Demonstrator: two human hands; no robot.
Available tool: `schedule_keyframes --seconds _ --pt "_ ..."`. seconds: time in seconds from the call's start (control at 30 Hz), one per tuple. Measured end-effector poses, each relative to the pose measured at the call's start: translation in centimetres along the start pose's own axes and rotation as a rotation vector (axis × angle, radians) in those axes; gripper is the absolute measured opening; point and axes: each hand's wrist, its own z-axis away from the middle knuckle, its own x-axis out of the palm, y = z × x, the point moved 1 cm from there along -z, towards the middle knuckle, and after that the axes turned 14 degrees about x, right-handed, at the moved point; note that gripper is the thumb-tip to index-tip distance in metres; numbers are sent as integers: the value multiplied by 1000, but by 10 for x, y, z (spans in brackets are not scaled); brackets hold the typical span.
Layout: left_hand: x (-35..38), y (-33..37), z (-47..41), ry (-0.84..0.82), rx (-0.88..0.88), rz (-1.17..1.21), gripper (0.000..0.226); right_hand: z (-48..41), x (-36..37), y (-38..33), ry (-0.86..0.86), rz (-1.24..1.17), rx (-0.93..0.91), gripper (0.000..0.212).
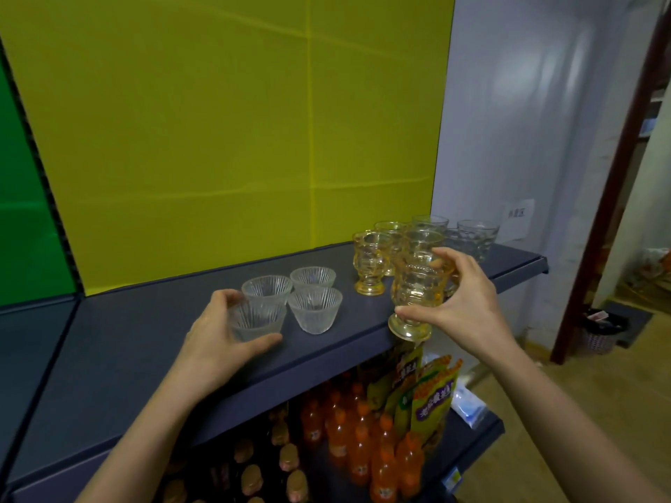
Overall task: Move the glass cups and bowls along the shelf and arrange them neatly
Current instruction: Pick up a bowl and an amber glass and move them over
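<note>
On the dark blue shelf (145,343), my left hand (214,332) grips a clear ribbed glass bowl (256,319) standing near the front edge. Three more ribbed bowls (315,308) sit close behind and to its right. My right hand (461,303) holds an amber footed glass cup (415,292) lifted over the shelf's front edge, thumb near its stem and fingers at the rim. Another amber footed cup (370,261) stands behind it with several amber cups further back. Clear tumblers (475,235) stand at the shelf's far right end.
A yellow back panel (218,139) rises behind the shelf, with a green panel (21,212) at left. Below are orange drink bottles (359,430) and snack bags (432,390). A wall and doorway lie to the right, with a basket (599,332) on the floor.
</note>
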Motion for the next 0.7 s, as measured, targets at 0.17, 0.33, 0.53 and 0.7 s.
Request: schedule_keyframes --seconds 0.17,0.33,0.53,0.7 --pt "-5 16 -2 148 135 -196 83 -33 8 8 -46 33 -61 93" --pt "2 46 -21 229 266 -238 52 -55 18 14 -100 48 -125 92" --pt "29 68 -54 209 299 -304 38 -74 28 22 -187 111 -243 92" --pt "48 85 -82 215 273 -373 38 -88 35 25 -199 117 -375 93"
